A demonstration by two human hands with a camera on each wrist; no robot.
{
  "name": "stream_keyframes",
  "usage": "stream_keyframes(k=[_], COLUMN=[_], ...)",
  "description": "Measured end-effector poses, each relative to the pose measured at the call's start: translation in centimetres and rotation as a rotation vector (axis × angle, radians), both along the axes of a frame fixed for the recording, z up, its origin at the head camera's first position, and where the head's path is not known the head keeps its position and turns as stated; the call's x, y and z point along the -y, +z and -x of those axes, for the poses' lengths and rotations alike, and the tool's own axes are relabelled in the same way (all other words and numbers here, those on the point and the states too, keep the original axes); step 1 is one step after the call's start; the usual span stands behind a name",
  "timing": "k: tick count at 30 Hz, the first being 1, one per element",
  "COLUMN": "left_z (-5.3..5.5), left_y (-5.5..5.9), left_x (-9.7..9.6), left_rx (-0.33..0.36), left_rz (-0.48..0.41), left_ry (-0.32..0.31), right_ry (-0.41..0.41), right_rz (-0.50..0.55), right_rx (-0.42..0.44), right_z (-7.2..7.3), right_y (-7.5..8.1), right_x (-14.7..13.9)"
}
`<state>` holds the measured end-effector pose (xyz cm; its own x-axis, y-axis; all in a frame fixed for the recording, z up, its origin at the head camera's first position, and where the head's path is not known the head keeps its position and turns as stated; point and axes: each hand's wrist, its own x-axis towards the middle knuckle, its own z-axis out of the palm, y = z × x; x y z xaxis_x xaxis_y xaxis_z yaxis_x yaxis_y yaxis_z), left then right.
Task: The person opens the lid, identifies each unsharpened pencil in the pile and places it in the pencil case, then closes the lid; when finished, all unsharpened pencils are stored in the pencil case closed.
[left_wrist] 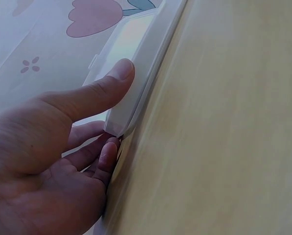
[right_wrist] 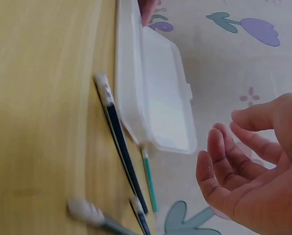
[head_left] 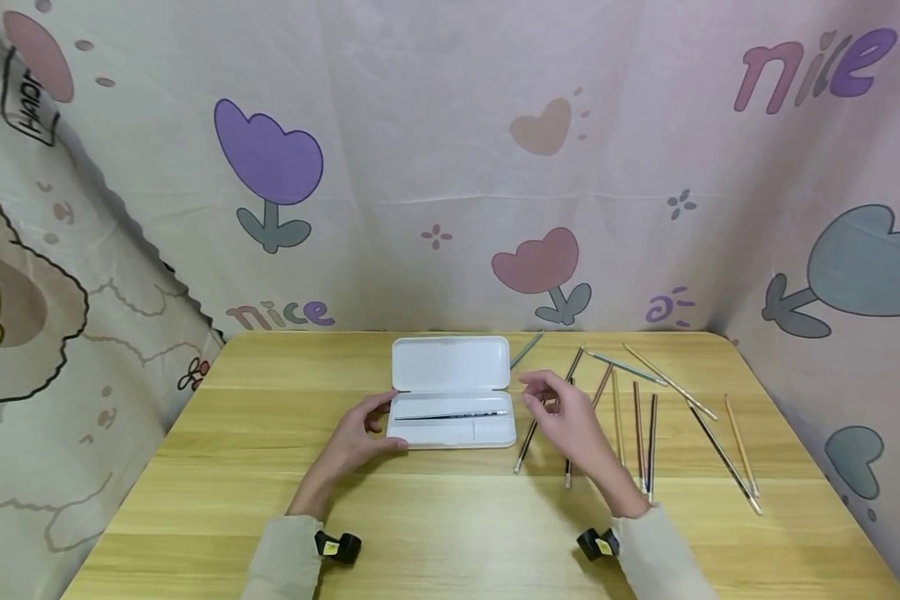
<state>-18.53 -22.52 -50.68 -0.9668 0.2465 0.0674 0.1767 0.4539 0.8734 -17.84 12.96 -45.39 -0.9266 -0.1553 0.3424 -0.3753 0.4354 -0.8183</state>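
A white plastic case (head_left: 435, 434) lies on the table with its lid (head_left: 450, 364) raised at the back. One thin dark paintbrush (head_left: 450, 416) rests lengthwise inside it. My left hand (head_left: 356, 433) grips the case's left end; in the left wrist view its thumb (left_wrist: 104, 93) lies along the front wall, the other fingers at the end and corner. My right hand (head_left: 566, 421) hovers just right of the case, fingers loosely bent and holding nothing. Below it in the right wrist view are a black-handled paintbrush (right_wrist: 121, 142) and a green one (right_wrist: 149, 178).
Several paintbrushes lie scattered right of the case, among them a yellow one (head_left: 618, 417), a red-brown one (head_left: 638, 433) and a long dark one (head_left: 722, 452). A teal one (head_left: 527, 350) lies behind the case. A patterned curtain (head_left: 390, 167) hangs behind the table (head_left: 270, 417).
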Motion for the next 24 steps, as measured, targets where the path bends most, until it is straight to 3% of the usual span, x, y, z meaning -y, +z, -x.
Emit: stream_keyframes(k=[13,19,24], left_z=[0.1,0.1,0.1], left_y=[0.1,0.0,-0.3], left_x=[-0.1,-0.1,0.0], left_rx=[-0.008,-0.005,-0.005], left_rz=[-0.023,-0.019,-0.012], left_ry=[-0.005,-0.010,-0.006], right_ry=[-0.209,-0.329,-0.394], right_rz=[-0.094,-0.184,-0.256], right_rx=[0.020,-0.002,0.068], right_z=[-2.6,-2.8,-2.6], right_y=[-0.1,-0.3,-0.6], right_x=[-7.8,-11.1,-13.2])
